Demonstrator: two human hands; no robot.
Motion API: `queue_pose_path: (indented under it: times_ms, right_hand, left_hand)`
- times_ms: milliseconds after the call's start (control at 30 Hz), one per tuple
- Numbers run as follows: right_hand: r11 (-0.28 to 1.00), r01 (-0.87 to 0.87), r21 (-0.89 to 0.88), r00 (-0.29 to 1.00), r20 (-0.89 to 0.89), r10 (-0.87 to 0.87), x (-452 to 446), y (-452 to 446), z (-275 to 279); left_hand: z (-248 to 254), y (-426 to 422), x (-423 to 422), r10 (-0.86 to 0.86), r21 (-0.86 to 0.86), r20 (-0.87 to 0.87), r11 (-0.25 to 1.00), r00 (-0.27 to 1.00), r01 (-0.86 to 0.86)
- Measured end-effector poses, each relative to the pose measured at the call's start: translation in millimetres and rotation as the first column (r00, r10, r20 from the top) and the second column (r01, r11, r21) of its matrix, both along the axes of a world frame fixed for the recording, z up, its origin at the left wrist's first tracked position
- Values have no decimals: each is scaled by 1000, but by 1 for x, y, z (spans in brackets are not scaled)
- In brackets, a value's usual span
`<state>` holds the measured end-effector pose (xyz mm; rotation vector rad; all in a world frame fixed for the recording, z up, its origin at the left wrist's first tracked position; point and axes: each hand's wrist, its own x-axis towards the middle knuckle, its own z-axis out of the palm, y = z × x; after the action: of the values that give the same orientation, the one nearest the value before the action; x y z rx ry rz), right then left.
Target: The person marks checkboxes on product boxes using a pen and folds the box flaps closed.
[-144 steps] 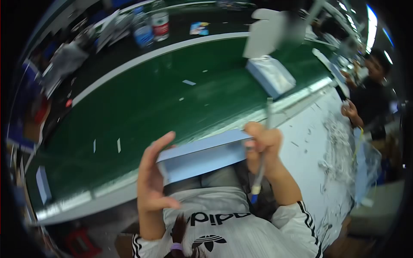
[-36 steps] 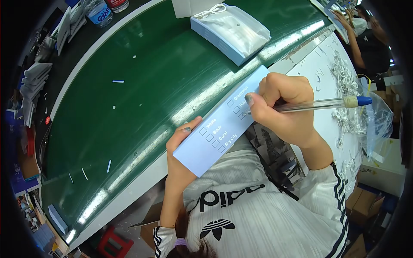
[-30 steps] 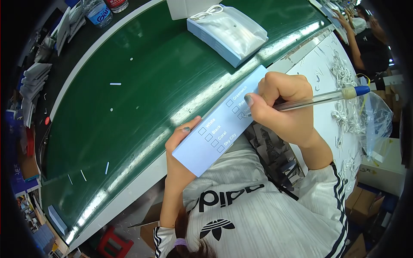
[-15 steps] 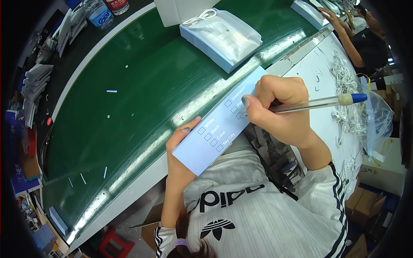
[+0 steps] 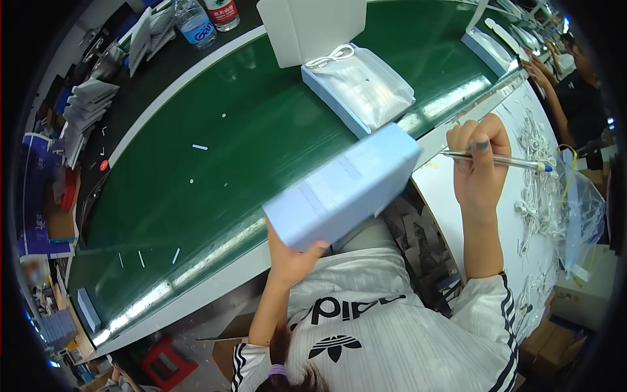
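A light blue box (image 5: 346, 186) is tilted over the table's near edge, its printing smeared by motion. Gripping its lower left end is my left hand (image 5: 294, 258), thumb along the near side. My right hand (image 5: 482, 160) is raised to the right of the box, apart from it, closed around a clear ballpoint pen (image 5: 519, 162) with a blue end. Beyond the box, an open light blue box (image 5: 366, 88) holds a clear plastic bag and a coiled white cable (image 5: 332, 57); its white lid (image 5: 313, 29) stands up at the back.
Small strips lie on the green table (image 5: 163, 202). Several white cables (image 5: 539, 176) cover the white surface at right, near a clear plastic bag (image 5: 584, 215). Bottles (image 5: 196, 26) stand at the back. Another person (image 5: 575, 98) works at far right beside an open box (image 5: 490, 49).
The box has been turned so the face with checkboxes no longer shows. My right hand has drawn away from it to the right, still with the pen. The camera view has shifted slightly.
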<state>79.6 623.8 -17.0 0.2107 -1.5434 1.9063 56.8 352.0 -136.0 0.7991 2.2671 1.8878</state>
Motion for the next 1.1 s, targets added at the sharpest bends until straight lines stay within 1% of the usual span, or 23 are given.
queue_pose_path:
  times_ms: [67, 133, 167, 233, 300, 367, 400, 433, 467, 500, 533, 567, 600, 633, 700, 733, 800, 867, 900, 967, 1033, 1067, 1100]
  right_hand:
    - [999, 26, 44, 999, 27, -27, 4, 2, 0]
    - [996, 44, 84, 998, 45, -48, 6, 1, -1]
    - [996, 50, 73, 997, 52, -54, 8, 1, -2]
    - [998, 18, 63, 999, 47, -20, 11, 2, -1]
    - [997, 26, 73, 999, -26, -24, 12, 6, 1]
    - [1000, -23, 15, 995, -100, 24, 14, 15, 1]
    - [998, -69, 10, 992, -108, 70, 13, 10, 4]
    - [997, -73, 20, 994, -85, 75, 13, 9, 8]
    - [997, -68, 38, 996, -64, 70, 13, 7, 11]
    - [996, -71, 53, 995, -64, 74, 12, 3, 10]
    - [995, -64, 71, 996, -63, 69, 12, -1, 10]
    - [995, -59, 83, 995, -71, 65, 13, -4, 10]
    - [991, -63, 116, 996, -55, 70, 14, -5, 10]
    - [987, -60, 150, 997, -36, 66, 17, -5, 11]
    - [957, -8, 291, 995, 97, -22, 19, 0, 12]
    - [947, -26, 320, 973, 224, -49, 19, 5, 15]
    - [950, 17, 313, 955, 277, -109, 5, 9, 12]
    - [940, 82, 331, 937, 295, -185, -11, 27, 3]
    - [936, 101, 338, 935, 288, -205, -21, 36, -1]
    - [834, 217, 507, 885, 257, -387, -40, 51, -13]
    - [806, 138, 575, 877, 307, -369, -62, 67, -30]
    - [811, 137, 568, 880, 306, -364, -73, 70, -37]
    - [840, 42, 542, 872, 390, -295, -84, 74, -43]
  left_hand:
    - [3, 4, -1, 83, 208, 198, 970, 977, -125]
    - [7, 6, -6, 125, 380, 387, 881, 914, -281]
    - [11, 4, -8, 144, 374, 381, 879, 913, -295]
    - [27, -1, -15, 90, 292, 423, 928, 902, -230]
    - [45, -10, -28, 76, 223, 453, 955, 888, -195]
    - [62, -46, -54, 2, 90, 450, 995, 893, -47]
    - [78, -65, -70, 45, 86, 444, 992, 895, -93]
    - [98, -77, -89, -27, -147, 408, 985, 912, 95]
    - [115, -84, -106, -117, -368, 395, 888, 911, 274]
    - [130, -85, -125, -93, -549, 341, 788, 936, 278]
    - [141, -84, -135, -88, -705, 284, 655, 955, 270]
    - [144, -76, -134, -95, -701, 274, 662, 957, 266]
    - [146, -62, -133, 3, -900, -147, 414, 989, -135]
    - [148, -48, -132, -30, -829, -553, 122, 833, -546]
    - [136, -28, -110, -101, -645, -740, 389, 665, -658]
    - [138, -18, -90, -67, -732, -502, 565, 862, -382]
    - [130, -13, -43, -232, -862, -425, 400, 875, -312]
    - [126, -18, -18, -258, -922, -283, 338, 924, -188]
    - [123, -21, -13, -272, -918, -290, 350, 917, -187]
    - [115, -30, -10, -248, -912, -352, 307, 902, -272]
    - [110, -38, -19, -237, -906, -373, 301, 897, -297]
    - [108, -42, -24, -221, -899, -391, 299, 893, -320]
    - [107, -45, -29, -204, -891, -410, 296, 889, -344]
